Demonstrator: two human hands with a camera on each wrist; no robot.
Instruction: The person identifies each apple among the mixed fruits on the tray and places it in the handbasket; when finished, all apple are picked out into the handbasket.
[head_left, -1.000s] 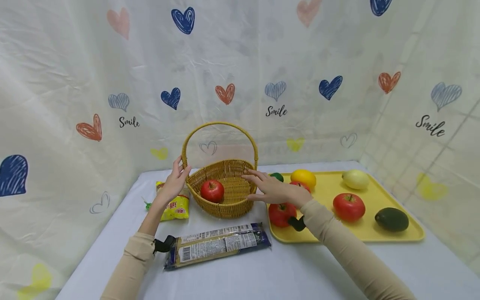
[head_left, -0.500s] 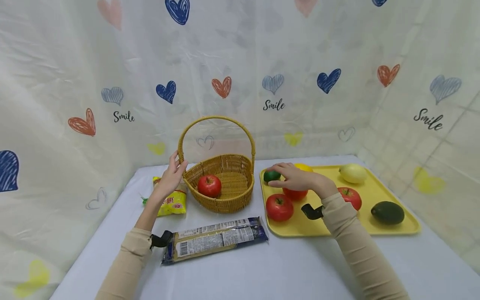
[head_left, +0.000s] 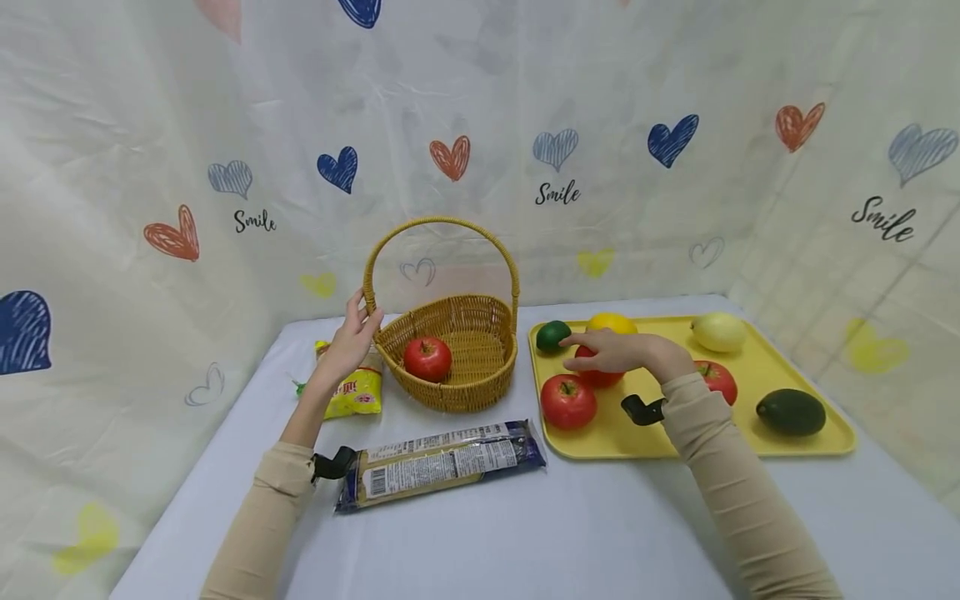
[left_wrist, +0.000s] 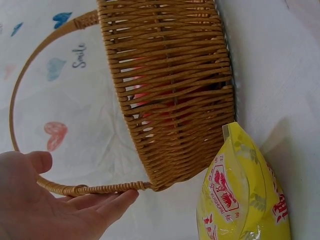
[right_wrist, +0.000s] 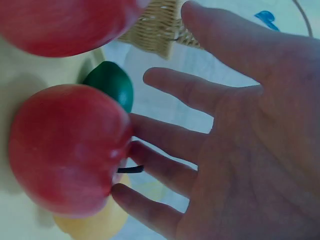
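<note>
My left hand (head_left: 348, 343) holds the left side of the handle of a wicker basket (head_left: 450, 398), thumb on one side and fingers on the other. In the left wrist view these fingers (left_wrist: 112, 207) look fairly straight. One red apple (head_left: 427, 359) lies in the basket. My right hand (head_left: 618, 350) is over the left part of a yellow tray (head_left: 660, 446), at a red apple (right_wrist: 70, 150). Its fingers are spread and nearly straight, the tips at the apple's stem side; whether they touch is unclear. A small green fruit (head_left: 553, 336) lies just left of the hand.
The tray also bears a nearer red apple (head_left: 568, 402), another apple (head_left: 717, 381) partly behind the sleeve, a yellow fruit (head_left: 611, 322), a pale lemon-like fruit (head_left: 717, 332) and an avocado (head_left: 791, 412). A yellow packet (head_left: 356, 392) and a long package (head_left: 442, 467) lie by the basket.
The right hand has moved from the basket's right rim rightward to over the tray, and down to the apple there. The left hand stays at the handle. The head view shifts slightly.
</note>
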